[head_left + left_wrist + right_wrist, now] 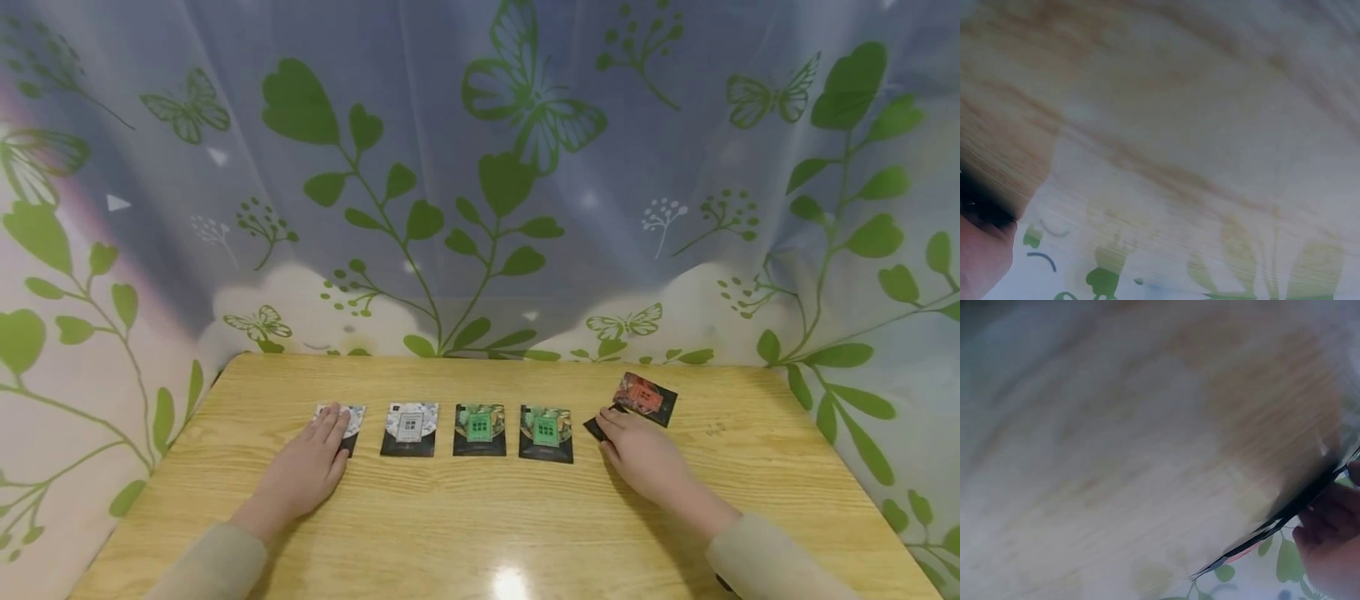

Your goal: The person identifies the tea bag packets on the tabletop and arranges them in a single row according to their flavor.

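Note:
My left hand [303,471] lies over a white-and-black packet [352,429] at the left end of a row, its straight fingers covering most of it. At the right, my right hand [647,458] rests its extended fingers on a dark packet [594,427] that lies askew. Much of that packet is hidden under the fingers. A red-and-black packet [647,398] lies tilted just beyond it. In the right wrist view, the dark packet [1297,503] appears edge-on against my fingers [1329,519]. Only part of the left hand [985,256] shows in the left wrist view.
Between the hands stand in line another white-and-black packet [408,430] and two green-and-black ones, a left one [478,430] and a right one [546,433]. All lie flat on the wooden table [450,525]. A leaf-patterned curtain [420,208] hangs behind the table and along its sides.

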The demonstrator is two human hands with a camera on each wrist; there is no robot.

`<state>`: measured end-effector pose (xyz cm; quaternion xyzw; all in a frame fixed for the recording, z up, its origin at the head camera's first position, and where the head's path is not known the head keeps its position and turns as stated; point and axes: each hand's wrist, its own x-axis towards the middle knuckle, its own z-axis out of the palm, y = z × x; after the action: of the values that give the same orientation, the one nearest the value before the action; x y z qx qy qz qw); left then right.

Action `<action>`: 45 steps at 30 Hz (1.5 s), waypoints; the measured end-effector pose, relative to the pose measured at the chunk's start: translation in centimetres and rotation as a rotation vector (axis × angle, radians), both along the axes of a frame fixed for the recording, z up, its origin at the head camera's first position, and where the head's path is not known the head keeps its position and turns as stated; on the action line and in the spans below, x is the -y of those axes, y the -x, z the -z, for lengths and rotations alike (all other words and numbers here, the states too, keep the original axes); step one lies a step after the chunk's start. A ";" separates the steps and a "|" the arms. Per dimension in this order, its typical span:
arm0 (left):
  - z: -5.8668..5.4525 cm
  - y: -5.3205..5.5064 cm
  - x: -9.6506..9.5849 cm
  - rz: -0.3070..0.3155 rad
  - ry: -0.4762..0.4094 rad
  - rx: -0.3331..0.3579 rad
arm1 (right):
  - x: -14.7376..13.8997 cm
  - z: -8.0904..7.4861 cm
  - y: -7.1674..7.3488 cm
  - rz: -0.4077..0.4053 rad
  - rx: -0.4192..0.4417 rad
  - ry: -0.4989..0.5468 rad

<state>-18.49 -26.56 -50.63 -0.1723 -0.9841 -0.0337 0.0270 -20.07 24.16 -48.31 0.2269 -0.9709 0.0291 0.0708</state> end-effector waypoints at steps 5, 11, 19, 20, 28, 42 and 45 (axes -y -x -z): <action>0.1 0.0 -0.1 0.004 -0.004 -0.013 | -0.7 0.1 -0.3 -0.095 0.009 0.052; 0.0 0.0 -0.1 0.002 -0.010 -0.013 | -2.2 -0.1 -1.0 -0.163 0.081 0.082; 0.1 0.2 0.0 -0.002 -0.005 -0.008 | -4.2 0.0 -2.1 -0.235 0.090 0.098; 0.1 0.2 0.0 -0.002 -0.003 -0.007 | -4.4 0.0 -2.2 -0.233 0.082 0.102; 0.0 0.1 0.0 -0.002 -0.002 -0.006 | -3.5 -0.3 -2.8 0.001 0.047 0.138; -0.3 -0.1 -0.1 0.000 -0.009 -0.014 | -0.1 -0.2 -2.4 0.187 0.067 0.016; -0.2 -0.1 -0.1 0.002 -0.014 -0.018 | -0.1 -0.1 -2.3 0.170 0.077 0.011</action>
<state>-18.37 -26.42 -50.39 -0.1734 -0.9834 -0.0390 0.0372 -17.74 24.21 -48.19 0.1422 -0.9884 0.0371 0.0369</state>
